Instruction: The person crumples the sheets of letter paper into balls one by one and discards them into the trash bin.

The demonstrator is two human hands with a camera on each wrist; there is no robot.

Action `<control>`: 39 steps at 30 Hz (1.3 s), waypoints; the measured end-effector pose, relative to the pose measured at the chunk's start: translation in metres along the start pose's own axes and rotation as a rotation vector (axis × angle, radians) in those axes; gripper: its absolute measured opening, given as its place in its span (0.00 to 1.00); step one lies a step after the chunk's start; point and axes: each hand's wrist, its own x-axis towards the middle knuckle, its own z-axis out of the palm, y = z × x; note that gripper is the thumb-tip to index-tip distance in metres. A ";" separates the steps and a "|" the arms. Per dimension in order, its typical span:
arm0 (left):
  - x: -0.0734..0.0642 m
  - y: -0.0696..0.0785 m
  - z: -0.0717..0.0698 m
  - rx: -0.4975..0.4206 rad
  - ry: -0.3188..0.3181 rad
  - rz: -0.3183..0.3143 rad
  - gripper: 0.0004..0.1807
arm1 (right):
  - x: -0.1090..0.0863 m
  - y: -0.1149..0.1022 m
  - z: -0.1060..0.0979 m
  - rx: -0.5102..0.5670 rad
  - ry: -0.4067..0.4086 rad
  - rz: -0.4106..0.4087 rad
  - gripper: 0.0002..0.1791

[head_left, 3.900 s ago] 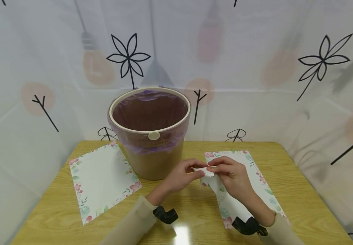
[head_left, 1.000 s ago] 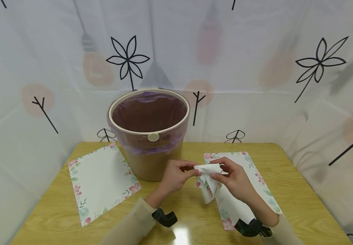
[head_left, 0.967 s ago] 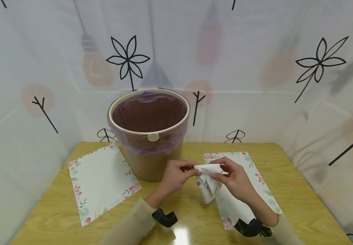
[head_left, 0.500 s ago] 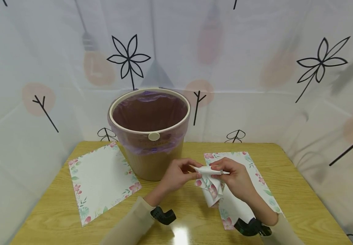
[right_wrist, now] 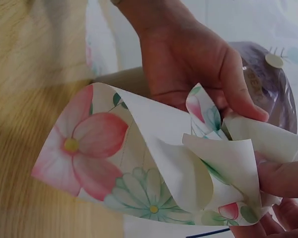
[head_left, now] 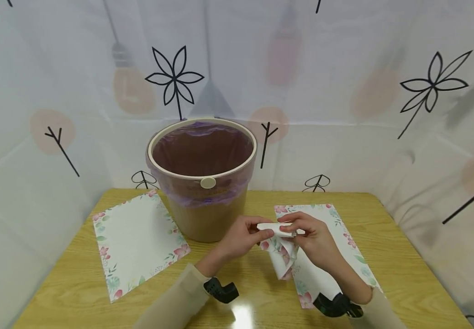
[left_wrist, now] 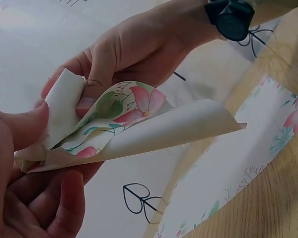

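Note:
Between both hands is a sheet of floral-bordered paper (head_left: pixel 281 256), partly folded and rolled. Its top is a thick white fold, and a loose curled part with pink flowers and green leaves hangs below. My left hand (head_left: pixel 239 238) pinches the fold's left end between thumb and fingers. At the fold's right end, my right hand (head_left: pixel 314 237) grips it with thumb and fingers. In the left wrist view the paper (left_wrist: pixel 154 131) appears as a long cone-like roll. The right wrist view shows a large pink flower on the hanging paper (right_wrist: pixel 97 141) and several layered flaps.
A beige bin (head_left: pixel 208 219) with a purple liner bag stands behind my left hand. One flat floral-bordered sheet (head_left: pixel 138 246) lies left on the wooden table (head_left: pixel 257 292). Another sheet (head_left: pixel 319 278) lies under my right hand. A patterned white curtain (head_left: pixel 335 151) hangs behind.
Earlier, only a small white fold showed between my fingertips. Now the fold is wider and a curled floral part hangs below it. Over the last second, my right fingers have shifted on the fold.

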 end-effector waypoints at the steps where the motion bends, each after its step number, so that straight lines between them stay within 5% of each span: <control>1: 0.000 0.001 0.000 -0.002 0.011 0.005 0.12 | 0.000 0.000 -0.001 0.009 -0.009 0.006 0.20; 10: 0.001 -0.001 0.001 -0.030 0.102 0.020 0.13 | -0.001 0.001 -0.006 0.072 -0.141 0.050 0.21; 16: 0.002 -0.001 0.004 -0.005 0.154 0.043 0.15 | -0.001 0.001 -0.007 0.038 -0.110 0.213 0.26; 23: 0.001 -0.002 0.009 0.007 0.196 0.068 0.13 | -0.002 -0.002 -0.004 0.000 -0.035 0.208 0.18; 28: 0.000 0.000 0.019 0.077 0.249 0.103 0.11 | -0.001 -0.005 0.002 -0.102 0.100 0.140 0.09; 32: -0.001 0.002 0.026 0.083 0.311 0.102 0.10 | 0.000 -0.007 0.007 -0.196 0.199 0.054 0.12; 39: -0.001 0.002 0.027 0.037 0.355 0.093 0.09 | -0.001 -0.008 0.014 -0.455 0.278 -0.235 0.16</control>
